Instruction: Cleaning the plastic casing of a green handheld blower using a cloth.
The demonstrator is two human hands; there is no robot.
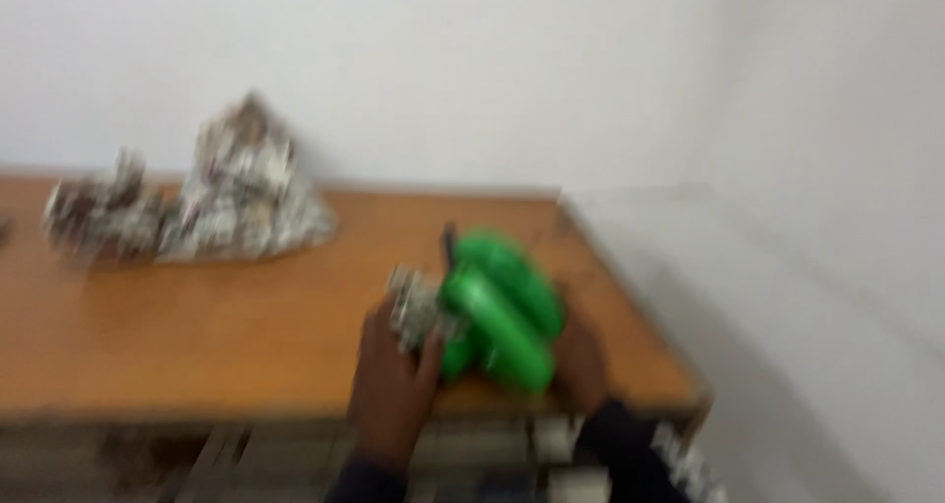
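1. Green plastic object, glossy and made of rounded, tube-like lobes, sits near the front right corner of the wooden table; motion blur hides its exact shape, and a thin dark part sticks up at its back edge.
2. Left hand comes up from the table's front edge and closes around a small crumpled wad of printed paper, which presses against the green object's left side.
3. Right hand rests against the green object's right, lower end; whether its fingers wrap it or merely touch it cannot be told through the blur. A dark sleeve covers that wrist.
4. Farther back on the left of the table, well apart from the hands, lies a heap of crumpled newspaper, with a smaller crumpled clump just beside it on the left.
5. Behind the table stands a plain white wall, and the wall continues along the table's right edge.
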